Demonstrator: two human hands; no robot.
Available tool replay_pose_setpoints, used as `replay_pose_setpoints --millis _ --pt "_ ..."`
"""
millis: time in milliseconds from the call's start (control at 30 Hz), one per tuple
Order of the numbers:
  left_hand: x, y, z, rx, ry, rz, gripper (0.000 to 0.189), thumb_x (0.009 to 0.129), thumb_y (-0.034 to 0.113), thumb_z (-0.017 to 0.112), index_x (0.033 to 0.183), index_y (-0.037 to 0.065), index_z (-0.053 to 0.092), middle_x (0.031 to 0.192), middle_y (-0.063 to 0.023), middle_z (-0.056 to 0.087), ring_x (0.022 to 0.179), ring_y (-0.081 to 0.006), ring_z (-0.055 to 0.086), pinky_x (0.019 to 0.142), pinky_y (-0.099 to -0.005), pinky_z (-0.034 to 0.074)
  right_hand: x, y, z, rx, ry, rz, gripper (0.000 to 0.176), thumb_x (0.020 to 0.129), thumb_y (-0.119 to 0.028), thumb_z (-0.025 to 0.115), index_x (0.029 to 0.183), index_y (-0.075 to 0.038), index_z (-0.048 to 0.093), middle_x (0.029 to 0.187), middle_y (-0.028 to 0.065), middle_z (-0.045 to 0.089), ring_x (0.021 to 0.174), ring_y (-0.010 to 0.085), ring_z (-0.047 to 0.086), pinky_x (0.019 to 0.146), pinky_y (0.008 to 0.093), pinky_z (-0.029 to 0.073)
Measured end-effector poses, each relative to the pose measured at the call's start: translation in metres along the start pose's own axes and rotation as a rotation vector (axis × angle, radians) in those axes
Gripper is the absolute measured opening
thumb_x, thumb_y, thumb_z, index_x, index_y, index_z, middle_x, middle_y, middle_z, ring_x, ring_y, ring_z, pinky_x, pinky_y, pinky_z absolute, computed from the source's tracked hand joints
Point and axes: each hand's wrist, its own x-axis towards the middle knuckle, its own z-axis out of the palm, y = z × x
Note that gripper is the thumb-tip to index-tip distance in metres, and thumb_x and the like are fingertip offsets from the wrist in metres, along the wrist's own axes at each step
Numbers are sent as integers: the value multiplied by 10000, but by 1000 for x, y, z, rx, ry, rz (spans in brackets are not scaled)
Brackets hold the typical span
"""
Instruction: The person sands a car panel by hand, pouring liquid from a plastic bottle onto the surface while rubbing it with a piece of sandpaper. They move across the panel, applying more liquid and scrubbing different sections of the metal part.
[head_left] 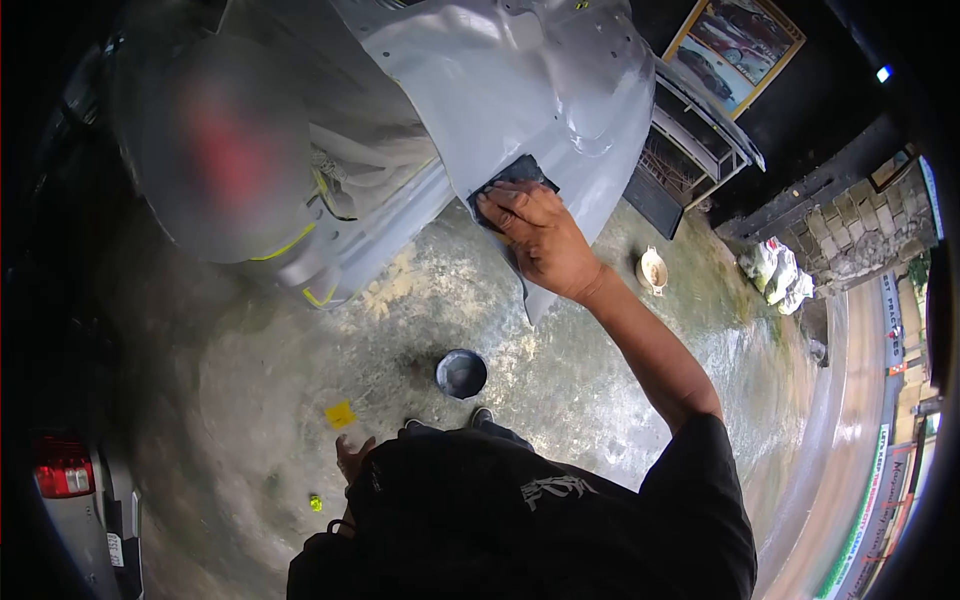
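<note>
My right hand (537, 232) presses a dark sheet that looks like sandpaper (528, 170) flat against a grey car body panel (590, 130). The fingers lie together over the sheet and hide much of it. Low at my left side hangs my left hand (352, 457), fingers apart and with nothing in it; my dark shirt hides part of it. On the floor in front of my feet stands a round dark bucket (461, 374) with greyish contents. Between the bucket and my left hand lies a yellow square (340, 414).
A door opening with a sill (400, 225) lies left of the panel. Further right are a pale basin (652, 271), a metal rack (690, 150) and white sacks (778, 275). Another vehicle's tail light (63, 466) shows at the lower left. A small yellow-green object (316, 503) lies on the floor.
</note>
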Motion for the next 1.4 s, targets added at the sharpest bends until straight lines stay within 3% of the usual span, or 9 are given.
replay_pose_setpoints --millis 333,500,567,733,800,867,1000,1133,1400 --pt "-23 -33 7 5 105 -39 907 682 370 960 1411 33 539 1245 -223 700 1168 -348 670 1009 -457 517 9 -4 -18 -36 -58 -82 686 768 -4 664 1443 -81 570 1270 124 635 1160 324 598 1069 427 468" --pt "-26 -62 5 -9 83 -227 893 674 371 968 1396 48 553 1242 -211 705 1157 -335 676 1000 -455 524 31 -3 -33 -276 -43 -257 760 794 -5 644 1531 -126 508 971 76 650 916 275 634 909 389 530" --pt "-48 -70 6 -56 197 -97 878 667 395 975 1369 59 568 1217 -209 714 1147 -322 682 989 -456 530 48 -8 -40 -359 -54 -312 764 806 -6 635 1544 -153 501 932 57 637 878 253 628 882 375 529" --pt "-50 -104 10 13 292 -52 838 668 380 986 1328 61 579 1144 -191 739 1073 -302 701 947 -441 549 52 0 -31 -544 -103 -393 746 842 -35 616 1557 -212 499 930 30 647 856 208 630 870 346 521" --pt "-60 -96 11 102 349 -59 818 670 365 990 1310 58 583 1119 -183 745 1039 -289 705 932 -432 555 46 -2 -29 -533 -195 -422 706 859 -72 612 1546 -204 516 954 31 659 871 198 634 897 342 508" --pt "-66 -90 9 -126 334 -60 767 682 295 991 1285 61 579 1074 -148 748 964 -259 701 888 -410 567 45 -3 -30 -534 -185 -443 682 862 -83 614 1531 -191 534 962 33 662 876 196 634 911 344 501" --pt "-67 -90 3 -85 326 -86 754 695 267 981 1293 57 573 1077 -139 741 959 -248 692 880 -403 567 47 -1 -30 -490 -148 -498 619 849 -90 625 1465 -146 603 971 38 661 889 200 632 929 351 484" --pt "-67 -98 1 -59 335 -100 741 709 238 971 1301 53 567 1080 -129 733 955 -237 683 873 -397 566 47 4 -34 -441 -137 -528 551 844 -103 647 1395 -129 641 981 34 662 902 194 626 871 335 478" --pt "-58 -101 2 -37 332 -88 717 736 181 950 1318 46 554 1087 -110 717 946 -215 665 858 -383 566 58 5 -52 -165 82 -213 514 689 64 656 1183 -77 666 907 71 616 849 272 622 783 385 529"
